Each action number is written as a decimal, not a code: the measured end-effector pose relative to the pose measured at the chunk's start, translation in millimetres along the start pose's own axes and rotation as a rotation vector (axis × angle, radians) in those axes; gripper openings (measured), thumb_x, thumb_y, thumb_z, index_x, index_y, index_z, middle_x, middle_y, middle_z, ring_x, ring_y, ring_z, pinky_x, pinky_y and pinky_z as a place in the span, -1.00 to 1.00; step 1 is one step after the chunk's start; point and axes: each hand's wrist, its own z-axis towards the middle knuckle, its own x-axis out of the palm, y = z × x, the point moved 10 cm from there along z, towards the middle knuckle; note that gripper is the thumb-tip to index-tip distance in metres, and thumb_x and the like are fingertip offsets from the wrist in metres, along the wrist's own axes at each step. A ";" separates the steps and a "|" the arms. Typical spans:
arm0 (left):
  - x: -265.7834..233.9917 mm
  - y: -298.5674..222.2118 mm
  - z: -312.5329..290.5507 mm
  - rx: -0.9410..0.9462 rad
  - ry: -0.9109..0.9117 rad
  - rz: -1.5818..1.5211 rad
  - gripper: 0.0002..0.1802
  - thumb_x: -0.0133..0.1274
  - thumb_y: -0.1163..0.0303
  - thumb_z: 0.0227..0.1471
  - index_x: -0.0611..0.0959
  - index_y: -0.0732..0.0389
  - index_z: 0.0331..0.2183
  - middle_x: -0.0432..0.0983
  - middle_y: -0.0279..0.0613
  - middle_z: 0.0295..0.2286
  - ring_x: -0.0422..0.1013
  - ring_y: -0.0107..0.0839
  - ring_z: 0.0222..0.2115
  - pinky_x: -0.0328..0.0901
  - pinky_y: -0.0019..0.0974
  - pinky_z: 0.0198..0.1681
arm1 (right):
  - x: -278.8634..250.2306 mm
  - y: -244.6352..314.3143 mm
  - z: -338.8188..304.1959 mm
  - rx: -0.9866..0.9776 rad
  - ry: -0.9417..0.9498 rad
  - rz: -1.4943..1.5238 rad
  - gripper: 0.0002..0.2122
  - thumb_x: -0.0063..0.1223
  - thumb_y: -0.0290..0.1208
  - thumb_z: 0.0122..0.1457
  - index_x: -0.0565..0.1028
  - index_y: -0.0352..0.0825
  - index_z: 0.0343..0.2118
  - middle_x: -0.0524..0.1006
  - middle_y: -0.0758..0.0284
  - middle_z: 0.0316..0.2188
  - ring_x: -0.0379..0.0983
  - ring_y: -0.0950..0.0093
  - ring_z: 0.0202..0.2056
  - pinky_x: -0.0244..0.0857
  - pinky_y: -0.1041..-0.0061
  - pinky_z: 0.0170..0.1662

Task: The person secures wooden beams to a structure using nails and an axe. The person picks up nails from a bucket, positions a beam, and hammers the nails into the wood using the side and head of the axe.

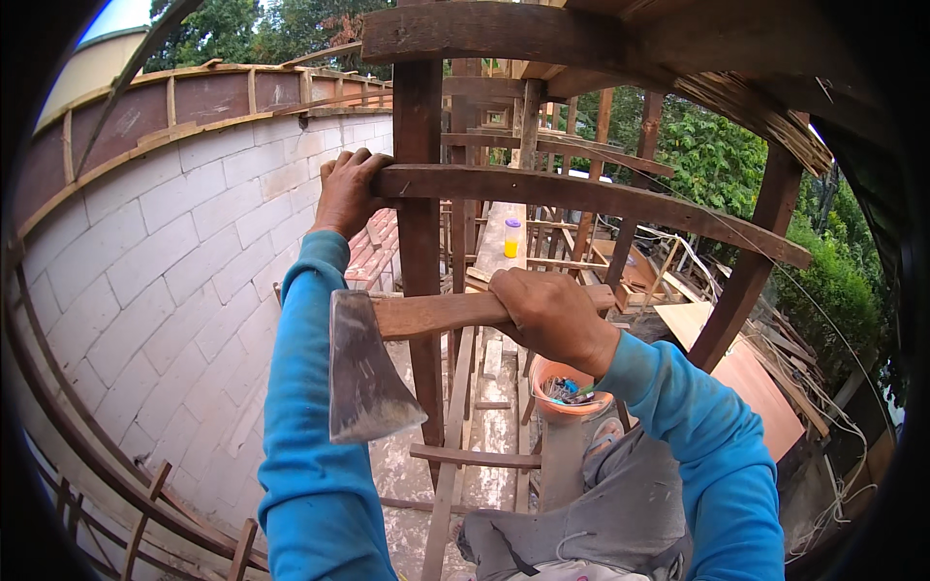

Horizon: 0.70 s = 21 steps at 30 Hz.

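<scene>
My right grip (554,315) closed round the axe (370,373)
My left grip (351,192) curled on the beam (591,198) edge — open room below its right end.

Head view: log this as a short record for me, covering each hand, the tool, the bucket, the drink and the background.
Left hand: gripping the left end of a dark horizontal beam, at an upright post
Right hand: closed around the axe by its wooden handle
Axe head: at left, edge downward
Bucket: orange, below the right hand, holding small items, too small to identify
Drink: yellow, purple lid, on a plank
Background: pale block wall left, greenery right
</scene>
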 end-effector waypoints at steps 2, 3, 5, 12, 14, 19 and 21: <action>-0.2 -6.5 4.9 0.001 -0.012 0.005 -0.35 0.41 0.18 -0.43 0.61 -0.08 -0.14 0.48 -0.36 -0.23 0.34 -0.25 -0.10 0.11 -0.12 0.01 | -2.6 -8.7 -2.6 -0.166 -0.148 -0.012 -0.78 0.15 -0.46 0.02 0.31 -0.35 -0.37 0.51 0.11 -0.57 0.55 0.15 -0.45 0.42 0.22 -0.42; 3.7 -9.6 8.3 0.001 -0.013 0.009 -0.35 0.41 0.18 -0.43 0.61 -0.08 -0.14 0.48 -0.36 -0.23 0.34 -0.25 -0.10 0.12 -0.12 0.01 | 10.0 -48.9 2.8 0.153 -0.031 -0.123 -0.79 0.13 -0.45 0.02 0.32 -0.35 -0.38 0.52 0.12 -0.57 0.54 0.13 -0.46 0.42 0.19 -0.43; 7.8 -1.6 7.4 0.024 -0.027 0.026 -0.36 0.41 0.18 -0.43 0.61 -0.08 -0.15 0.48 -0.35 -0.23 0.33 -0.25 -0.10 0.12 -0.11 0.01 | 19.1 -79.2 17.1 0.237 -0.009 -0.163 -0.80 0.11 -0.46 0.02 0.31 -0.35 -0.37 0.53 0.12 -0.57 0.54 0.10 -0.47 0.42 0.16 -0.42; 0.9 -5.3 2.7 0.019 -0.007 0.002 -0.42 0.37 0.21 -0.33 0.61 -0.08 -0.14 0.47 -0.36 -0.24 0.32 -0.26 -0.09 0.11 -0.13 0.00 | -1.1 -4.0 -8.0 -0.274 -0.255 -0.089 -0.82 0.12 -0.50 0.00 0.32 -0.32 -0.40 0.48 0.27 -0.62 0.51 0.22 -0.53 0.41 0.24 -0.48; 4.1 -9.9 7.3 0.024 -0.015 0.020 -0.51 0.29 0.25 -0.23 0.61 -0.09 -0.14 0.48 -0.35 -0.24 0.32 -0.26 -0.09 0.11 -0.15 0.00 | 18.0 -66.3 5.2 0.147 -0.054 -0.170 -0.81 0.13 -0.46 0.01 0.33 -0.32 -0.39 0.52 0.19 -0.56 0.54 0.18 -0.48 0.41 0.22 -0.47; -1.1 -2.0 1.0 0.039 -0.020 0.033 -0.61 0.19 0.29 -0.13 0.61 -0.12 -0.15 0.48 -0.34 -0.25 0.33 -0.26 -0.10 0.11 -0.16 -0.01 | 1.5 -8.3 3.1 0.029 -0.084 0.007 -0.80 0.12 -0.47 0.02 0.31 -0.36 -0.38 0.52 0.11 -0.55 0.54 0.13 -0.43 0.41 0.20 -0.45; -4.5 -3.6 0.0 0.041 -0.038 0.037 -0.60 0.20 0.29 -0.14 0.61 -0.12 -0.15 0.48 -0.34 -0.25 0.34 -0.26 -0.10 0.11 -0.15 -0.01 | 7.1 -9.9 -0.9 -0.002 -0.101 -0.007 -0.77 0.17 -0.45 0.00 0.32 -0.35 -0.37 0.50 0.13 -0.56 0.52 0.11 -0.44 0.39 0.18 -0.43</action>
